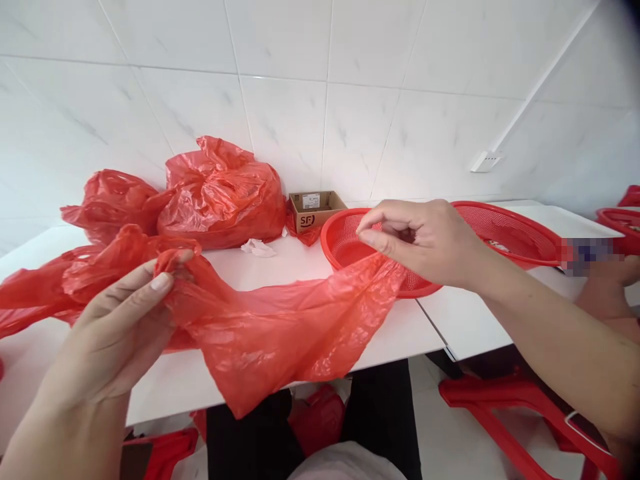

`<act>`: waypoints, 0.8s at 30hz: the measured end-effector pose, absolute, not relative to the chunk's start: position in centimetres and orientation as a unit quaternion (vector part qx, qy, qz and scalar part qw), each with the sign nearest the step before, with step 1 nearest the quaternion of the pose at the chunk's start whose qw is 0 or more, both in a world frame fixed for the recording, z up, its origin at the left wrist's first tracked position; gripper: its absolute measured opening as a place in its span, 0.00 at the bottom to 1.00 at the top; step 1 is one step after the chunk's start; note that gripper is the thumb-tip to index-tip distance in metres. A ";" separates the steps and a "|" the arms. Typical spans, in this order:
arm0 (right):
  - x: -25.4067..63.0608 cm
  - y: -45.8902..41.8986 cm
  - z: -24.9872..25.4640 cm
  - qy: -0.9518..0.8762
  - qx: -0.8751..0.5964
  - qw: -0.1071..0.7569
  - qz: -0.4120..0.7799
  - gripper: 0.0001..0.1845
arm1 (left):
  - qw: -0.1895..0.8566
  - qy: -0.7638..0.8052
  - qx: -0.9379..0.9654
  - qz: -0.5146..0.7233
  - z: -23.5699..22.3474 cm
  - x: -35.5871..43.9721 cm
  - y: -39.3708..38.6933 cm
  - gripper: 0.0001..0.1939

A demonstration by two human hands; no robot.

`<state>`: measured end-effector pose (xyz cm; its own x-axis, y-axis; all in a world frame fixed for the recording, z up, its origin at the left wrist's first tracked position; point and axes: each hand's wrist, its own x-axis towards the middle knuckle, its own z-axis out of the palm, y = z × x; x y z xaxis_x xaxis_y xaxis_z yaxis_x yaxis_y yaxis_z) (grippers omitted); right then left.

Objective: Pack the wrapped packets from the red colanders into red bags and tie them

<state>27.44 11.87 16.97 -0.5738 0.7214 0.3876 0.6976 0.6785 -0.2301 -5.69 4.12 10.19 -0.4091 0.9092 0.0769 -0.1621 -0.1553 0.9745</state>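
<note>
A thin red plastic bag (280, 327) is stretched between my hands above the table's front edge, its lower corner hanging down. My left hand (117, 337) pinches the bunched end of it between thumb and fingers. At the other end, my right hand (430, 243) is closed with curled fingers, and the gathered plastic runs up under it. Just behind that hand stands a red plastic basket (340, 243) with a mesh wall, partly hidden by the hand and bag. More crumpled red plastic (105, 270) lies beyond my left hand.
Full red bags (225, 193) stand against the tiled wall, beside a small cardboard box (317, 217) and white tissue (259, 248). Another red basket (540, 250) holds small items at right, near another person's arm (607, 290). A red stool (500, 393) is below the white table (480, 320).
</note>
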 end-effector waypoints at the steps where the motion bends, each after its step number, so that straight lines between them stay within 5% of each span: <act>1: 27.4 12.0 17.4 -0.894 -0.378 0.239 0.019 0.17 | 0.398 0.500 0.384 0.666 10.7 -5.3 4.3 0.18; 7: 26.9 12.4 18.7 -0.919 -0.324 0.219 -0.056 0.17 | 0.361 0.386 0.432 0.731 11.9 -3.9 4.8 0.17; 14: 27.3 14.3 20.4 -0.945 -0.297 0.032 -0.134 0.26 | 0.412 0.274 0.449 0.744 12.0 -4.9 6.0 0.23; 19: 26.4 15.4 21.2 -0.934 -0.308 0.080 -0.165 0.29 | 0.468 0.275 0.424 0.725 12.2 -4.9 6.8 0.20; 24: 26.3 15.5 21.7 -0.929 -0.356 0.082 -0.053 0.31 | 0.512 0.308 0.414 0.687 11.7 -4.7 7.0 0.18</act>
<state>26.27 15.51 21.75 -0.7333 0.6530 0.1894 0.6703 0.7410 0.0400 -4.73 7.03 11.73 -0.1330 0.9581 0.2536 -0.4477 -0.2863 0.8471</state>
